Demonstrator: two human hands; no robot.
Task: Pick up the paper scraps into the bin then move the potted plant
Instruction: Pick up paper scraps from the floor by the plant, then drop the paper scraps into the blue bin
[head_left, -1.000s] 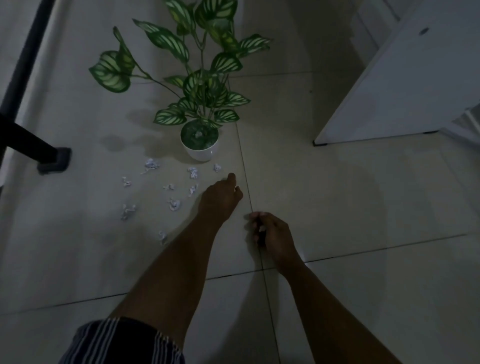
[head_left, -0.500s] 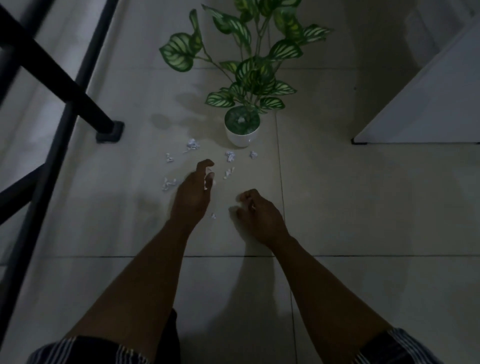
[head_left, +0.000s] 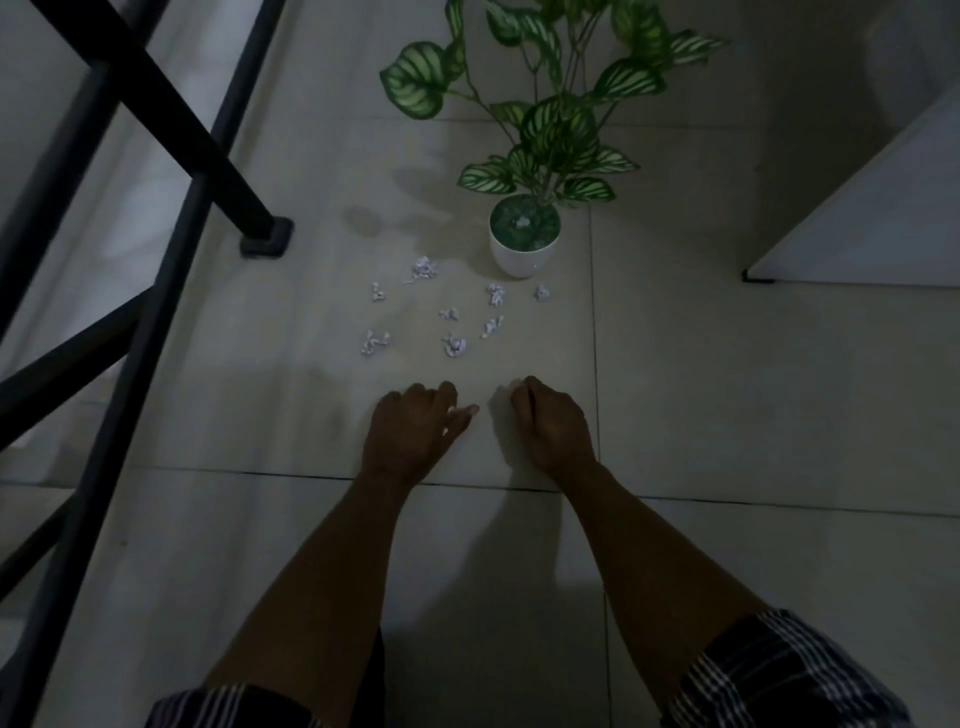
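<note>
Several crumpled white paper scraps (head_left: 453, 344) lie on the tiled floor just in front of a white pot (head_left: 524, 257) that holds a plant with green striped leaves (head_left: 558, 132). My left hand (head_left: 413, 434) hovers low over the floor short of the scraps, fingers curled, with a pale bit of paper showing at its fingertips. My right hand (head_left: 553, 423) is beside it, closed into a fist, a small pale scrap peeking out at the top. No bin is in view.
A black metal frame (head_left: 156, 135) stands at the left, its foot (head_left: 265, 239) on the floor near the scraps. A white cabinet or door panel (head_left: 872, 208) fills the right rear. My knees in striped shorts (head_left: 779, 675) sit at the bottom edge.
The view has swung left and back, bringing more of the black frame in. Both hands drew back from the scraps toward me; my left hand curled its fingers closed.
</note>
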